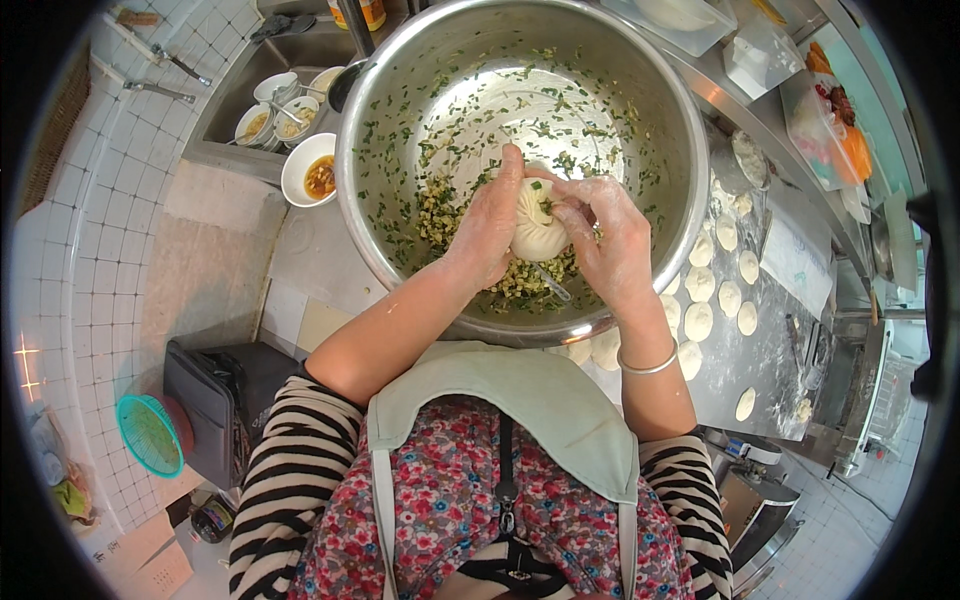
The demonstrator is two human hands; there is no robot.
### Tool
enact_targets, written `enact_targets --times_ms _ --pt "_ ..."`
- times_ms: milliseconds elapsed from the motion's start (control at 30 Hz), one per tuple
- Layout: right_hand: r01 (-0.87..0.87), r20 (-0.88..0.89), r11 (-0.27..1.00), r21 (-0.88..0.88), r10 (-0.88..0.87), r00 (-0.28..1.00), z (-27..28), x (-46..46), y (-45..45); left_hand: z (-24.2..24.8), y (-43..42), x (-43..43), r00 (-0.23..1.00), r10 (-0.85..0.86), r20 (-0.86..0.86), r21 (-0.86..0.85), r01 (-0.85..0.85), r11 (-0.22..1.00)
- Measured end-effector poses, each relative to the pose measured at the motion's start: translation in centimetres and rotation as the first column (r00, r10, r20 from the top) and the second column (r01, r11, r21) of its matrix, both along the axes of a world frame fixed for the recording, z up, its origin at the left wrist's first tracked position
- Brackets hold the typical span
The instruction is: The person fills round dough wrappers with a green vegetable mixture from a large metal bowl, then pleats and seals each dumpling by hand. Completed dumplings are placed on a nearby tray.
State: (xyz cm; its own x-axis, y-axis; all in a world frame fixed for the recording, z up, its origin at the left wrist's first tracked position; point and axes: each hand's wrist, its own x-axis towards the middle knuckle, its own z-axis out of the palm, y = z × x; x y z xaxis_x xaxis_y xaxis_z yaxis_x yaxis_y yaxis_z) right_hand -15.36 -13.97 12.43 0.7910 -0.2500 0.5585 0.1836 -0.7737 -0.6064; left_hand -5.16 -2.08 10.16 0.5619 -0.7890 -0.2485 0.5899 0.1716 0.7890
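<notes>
Above a large steel bowl [697,172], my left hand [487,217] cups a pleated dough bun [540,238] against its palm, thumb pointing up. The fingers of my right hand [611,232] pinch the dough's gathered edge, where some green filling shows at the opening. Chopped green filling [517,289] lies at the near side of the bowl, with bits stuck to its walls. A clear-handled utensil [553,282] rests in that filling, its other end hidden beneath the bun.
Floured dough pieces [699,321] lie on the steel worktop [720,405] at right, beside a white sheet [799,247]. A bowl of reddish sauce [309,171] stands left of the large bowl. Small bowls [296,120] with spoons sit in the sink [217,142]. A shelf [739,109] runs along the upper right.
</notes>
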Motion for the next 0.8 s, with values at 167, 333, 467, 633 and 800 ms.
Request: enact_targets --times_ms 167,333,467,633,800 --pt "0.044 -0.049 0.997 -0.058 -0.047 0.998 0.9 -0.2 -0.4 0.5 0.2 -0.2 0.999 0.017 0.031 0.012 -0.017 1.0" --pt "0.009 -0.066 1.0 0.005 -0.008 0.998 2.2 0.4 0.1 1.4 0.1 -0.4 0.998 -0.035 0.053 0.055 0.032 0.998" --pt "-0.008 -0.087 0.997 0.071 0.014 0.996 1.6 0.4 -0.3 -0.1 0.1 0.1 0.993 -0.103 0.058 0.043 0.101 0.994" --pt "0.047 -0.012 0.993 0.108 -0.046 0.999 1.0 0.5 -0.5 -0.3 0.5 0.7 0.99 -0.142 0.02 0.025 0.142 0.99" --pt "-0.023 -0.078 0.997 0.069 0.028 0.997 1.4 0.8 -0.3 -0.1 0.4 0.5 0.995 -0.093 0.041 0.043 0.091 0.995"
